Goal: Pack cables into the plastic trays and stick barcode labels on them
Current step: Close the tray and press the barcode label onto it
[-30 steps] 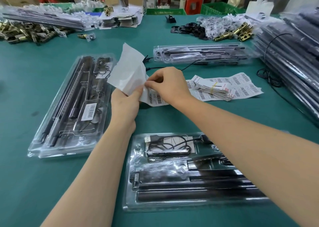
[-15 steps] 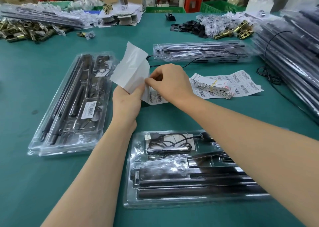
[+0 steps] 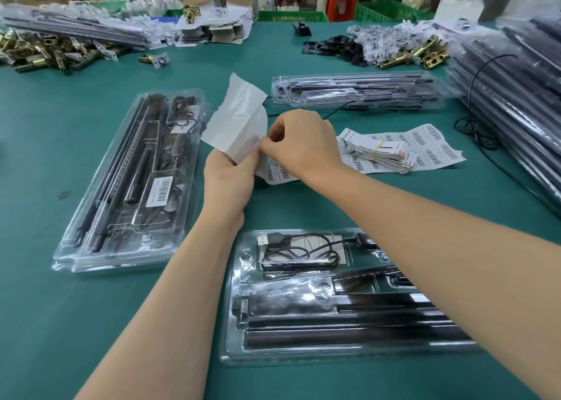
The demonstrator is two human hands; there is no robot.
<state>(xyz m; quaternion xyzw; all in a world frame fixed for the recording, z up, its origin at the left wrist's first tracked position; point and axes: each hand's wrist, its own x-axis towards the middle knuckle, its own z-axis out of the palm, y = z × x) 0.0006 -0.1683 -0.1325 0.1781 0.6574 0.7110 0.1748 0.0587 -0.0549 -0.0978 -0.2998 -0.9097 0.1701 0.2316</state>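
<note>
My left hand point(image 3: 228, 177) holds a white label sheet point(image 3: 239, 123) upright above the green table, its empty backing curling away from me. My right hand point(image 3: 303, 140) pinches at the sheet's edge where barcode labels point(image 3: 277, 173) still show. Below my hands lies a clear plastic tray point(image 3: 236, 348) holding a coiled black cable point(image 3: 299, 252) and dark rods, with no label visible on it. To the left sits a closed tray stack point(image 3: 127, 187) carrying a barcode label point(image 3: 160, 192).
More barcode sheets and a banded card bundle point(image 3: 391, 152) lie right of my hands. Another tray point(image 3: 358, 91) sits behind them. Stacked packs point(image 3: 516, 102) fill the right edge, a loose black cable point(image 3: 476, 129) beside them. Brass hardware point(image 3: 45, 54) lies far left.
My hands and the label sheet have barely shifted; the right fingers keep working at the sheet's edge.
</note>
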